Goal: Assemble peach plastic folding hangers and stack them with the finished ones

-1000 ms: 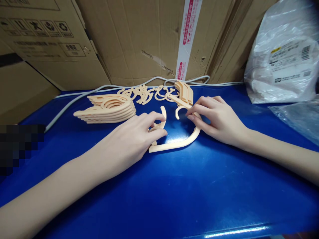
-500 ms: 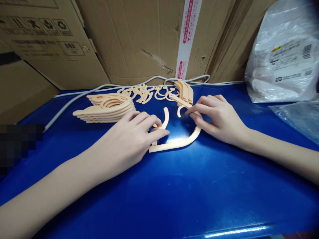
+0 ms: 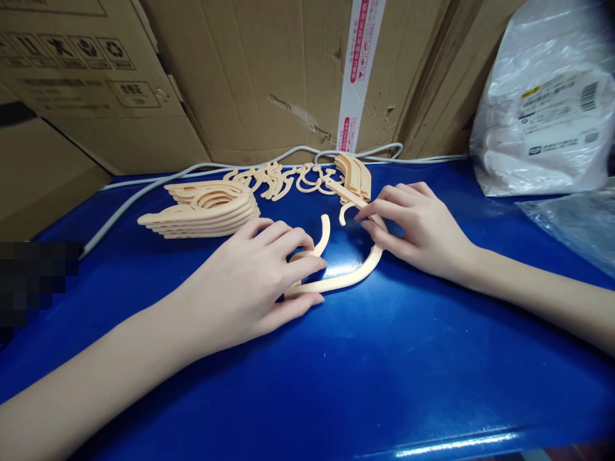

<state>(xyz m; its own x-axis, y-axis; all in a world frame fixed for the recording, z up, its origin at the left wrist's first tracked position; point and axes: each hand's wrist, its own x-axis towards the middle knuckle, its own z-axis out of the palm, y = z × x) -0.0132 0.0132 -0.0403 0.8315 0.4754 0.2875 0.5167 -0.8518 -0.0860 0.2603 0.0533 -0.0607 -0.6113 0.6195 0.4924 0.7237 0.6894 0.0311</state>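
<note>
Opens widest over the near part of the blue table (image 3: 360,384), in front of the left hand (image 3: 245,282) and the right hand (image 3: 418,224); offers a second lane between the right hand and the plastic-wrapped package (image 3: 542,115)

Narrows between the fingertips of both hands; is crossed there along the near side by the curved tan hanger (image 3: 341,282)

Is obstructed behind the left hand by the stacked tan hangers (image 3: 202,211), farther back by the loose hooks (image 3: 271,179) and the pile of curved pieces (image 3: 354,176)

Ends at the rear against the white cable (image 3: 192,168) and the cardboard boxes (image 3: 288,70)
</note>
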